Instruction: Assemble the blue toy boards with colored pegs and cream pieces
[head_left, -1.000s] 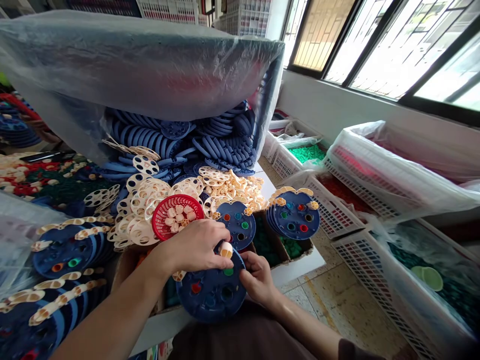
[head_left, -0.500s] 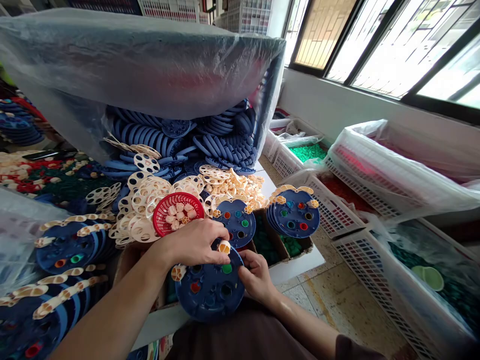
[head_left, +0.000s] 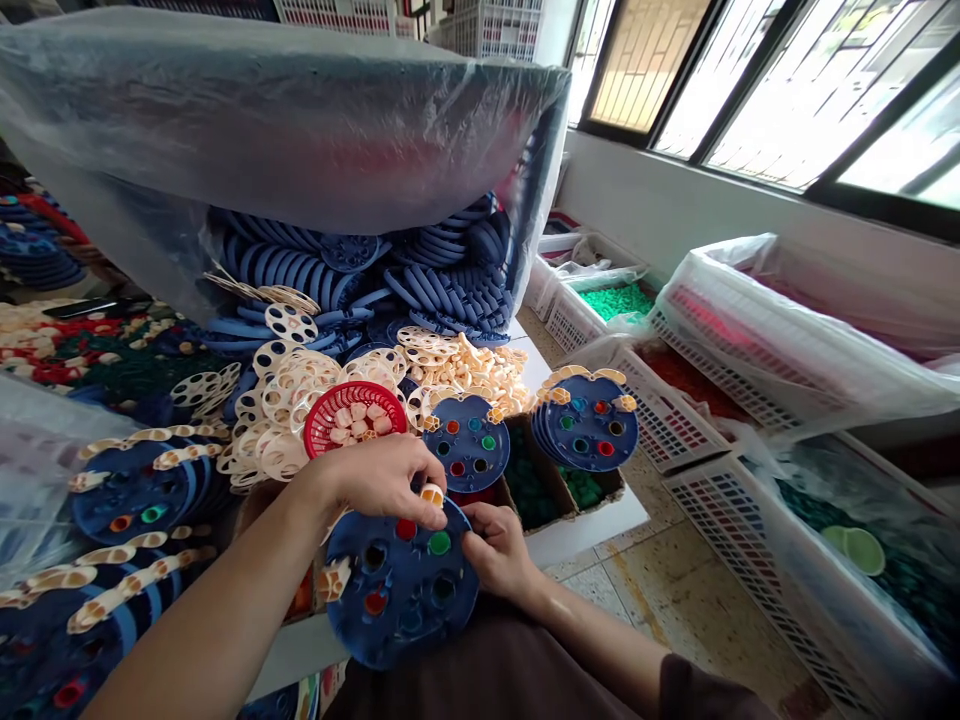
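Observation:
A round blue plastic disc (head_left: 409, 590) with red, green and dark round holes or plugs is tilted in front of my body. My right hand (head_left: 496, 548) grips its right rim between thumb and fingers. At the disc's upper edge, the thumb and fingers of my left hand (head_left: 394, 478) close on a small cream plastic piece (head_left: 431, 496). Whether that piece is seated on the rim, I cannot tell. Another cream piece (head_left: 334, 579) sticks out from the left rim. Just beyond my hands stands a similar blue disc (head_left: 469, 445) with cream pieces attached.
A red basket (head_left: 315, 405) of cream pieces rests among cream perforated discs (head_left: 281, 450). Behind lie loose cream parts (head_left: 480, 375) and a plastic-draped crate of stacked blue discs (head_left: 292, 275). Finished-looking discs stand right (head_left: 589, 425) and left (head_left: 139, 490). White crates (head_left: 765, 560) line the right side.
The blue disc has shifted down and left, with both hands moving slightly the same way. A red plug near its top, hidden before by my left hand, now shows.

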